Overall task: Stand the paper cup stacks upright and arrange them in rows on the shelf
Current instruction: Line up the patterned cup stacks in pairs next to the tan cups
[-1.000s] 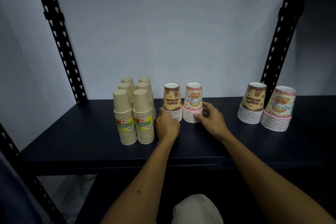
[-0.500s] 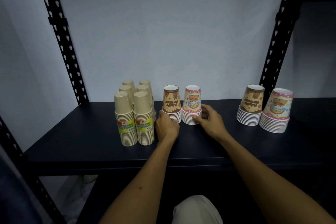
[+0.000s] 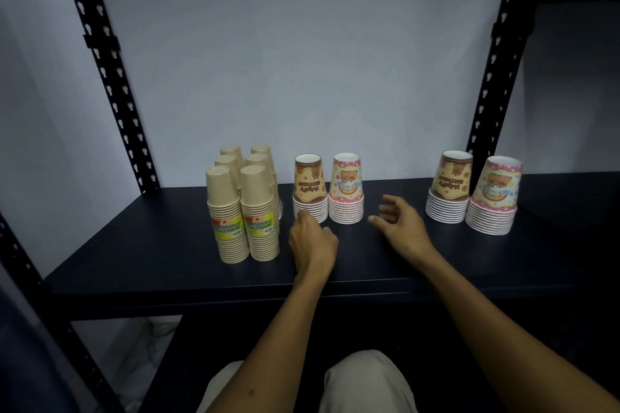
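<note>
Head view: the left hand [image 3: 312, 238] reaches forward, fingers curled against the foot of the brown printed cup stack [image 3: 309, 189] at its 12 o'clock, seemingly gripping it. The right hand [image 3: 401, 228] hovers released, fingers loose, with the pink printed cup stack [image 3: 346, 189] at its 10 o'clock, apart, upright on the shelf [image 3: 167, 245].

Two bare forearms, no sleeves in view, no watch, rings or bands visible. Left hand [image 3: 313, 240] and right hand [image 3: 401, 228] ungloved. Small dark mole on left forearm [image 3: 252, 392] near bottom edge. Light beige trousers [image 3: 365, 382] cover both knees at bottom centre; fabric plain, smooth, slightly creased. Rest of body outside view.
</note>
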Demonstrator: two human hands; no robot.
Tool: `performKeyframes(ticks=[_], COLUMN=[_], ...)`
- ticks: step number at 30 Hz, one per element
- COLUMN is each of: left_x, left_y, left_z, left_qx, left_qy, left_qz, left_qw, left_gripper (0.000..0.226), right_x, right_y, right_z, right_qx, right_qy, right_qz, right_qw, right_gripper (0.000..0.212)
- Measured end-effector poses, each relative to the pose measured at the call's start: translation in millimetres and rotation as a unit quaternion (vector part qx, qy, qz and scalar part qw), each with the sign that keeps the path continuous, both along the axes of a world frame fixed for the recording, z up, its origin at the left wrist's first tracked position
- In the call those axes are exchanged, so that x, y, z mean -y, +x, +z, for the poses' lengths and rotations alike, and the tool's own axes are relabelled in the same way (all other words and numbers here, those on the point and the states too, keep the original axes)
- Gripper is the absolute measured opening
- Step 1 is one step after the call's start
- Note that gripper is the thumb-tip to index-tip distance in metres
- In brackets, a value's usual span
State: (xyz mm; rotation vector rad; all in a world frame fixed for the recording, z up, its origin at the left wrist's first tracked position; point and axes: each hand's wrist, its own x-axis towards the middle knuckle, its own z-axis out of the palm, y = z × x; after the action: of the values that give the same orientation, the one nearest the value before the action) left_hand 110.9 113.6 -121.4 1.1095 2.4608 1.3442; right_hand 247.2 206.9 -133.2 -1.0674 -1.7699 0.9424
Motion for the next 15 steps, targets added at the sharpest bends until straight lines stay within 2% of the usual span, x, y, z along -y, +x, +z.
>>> performKeyframes(ticks=[7, 11, 13, 15], left_x=[-21.1, -47.5, -62.3, -75.8], left_y=[45.0, 76.7, 90.8, 102.8], left_z=[-5.0, -2.8, -3.4, -4.6], left_qx=[0.012, 0.039, 0.047, 0.053], left_qy=[0.014, 0.024, 0.026, 0.023], left_qz=[-0.174, -0.24, -0.257, -0.271], left_qw=[0.985, 0.97, 0.965, 0.961], left_gripper=[0.032, 0.034, 0.035, 0.041], right_x=[11.7, 15.6, 11.5, 4.0], right_y=[63.1, 104.8, 124.4, 140.7], right_z=[2.2, 3.1, 1.4, 0.5], right_qx=[-0.033, -0.022, -0.019, -0.009], right_qy=[0.016, 0.063, 0.084, 0.084], right_qz=[-0.083, -0.195, -0.261, -0.301], right_qw=[0.996, 0.979, 0.962, 0.95], right_gripper=[0.036, 0.018, 0.018, 0.03])
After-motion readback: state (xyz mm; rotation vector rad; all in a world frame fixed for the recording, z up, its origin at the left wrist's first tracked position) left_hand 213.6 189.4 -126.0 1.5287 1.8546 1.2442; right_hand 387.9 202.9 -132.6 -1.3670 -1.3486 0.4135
